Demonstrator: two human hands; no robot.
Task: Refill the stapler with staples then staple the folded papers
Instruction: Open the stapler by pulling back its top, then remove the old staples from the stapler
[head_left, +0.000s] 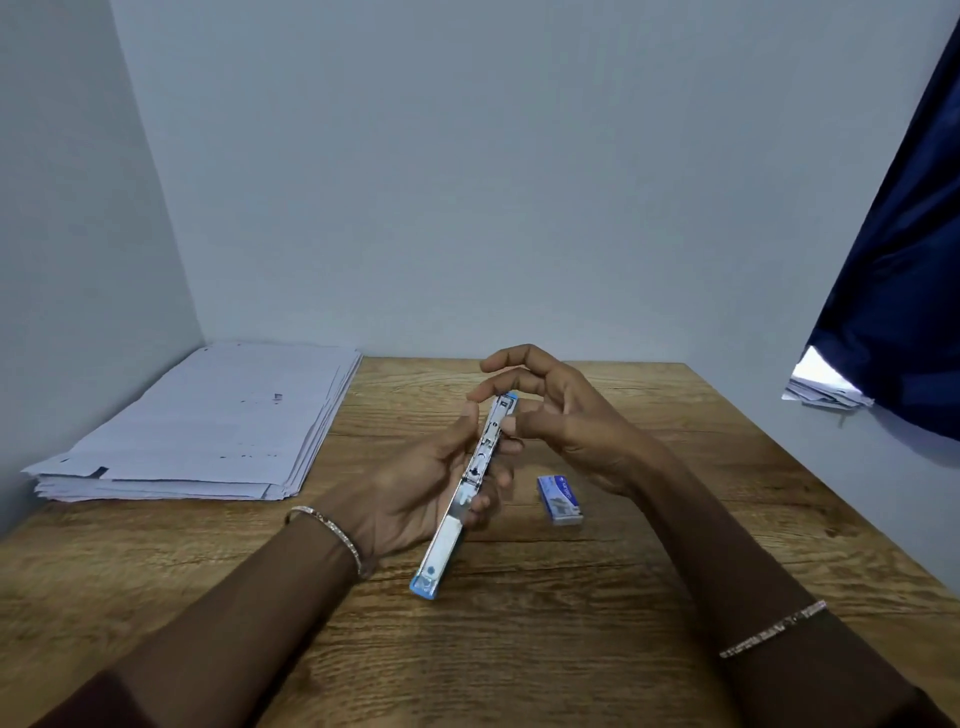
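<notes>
Left hand (415, 488) is gripping the opened-out stapler (470, 483) around its middle, holding it over the table (519, 649). Right hand (566, 415) is hovering at the stapler's far tip, fingers loosely curved; whether it is pinching anything I cannot tell. A staple box (560, 499) is lying just to the right, and papers (208, 421) are sitting stacked at the far left.

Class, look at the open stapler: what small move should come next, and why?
Probably the right hand should reach for the staple box: the left hand holds the stapler opened flat, and the box lies on the table.
</notes>
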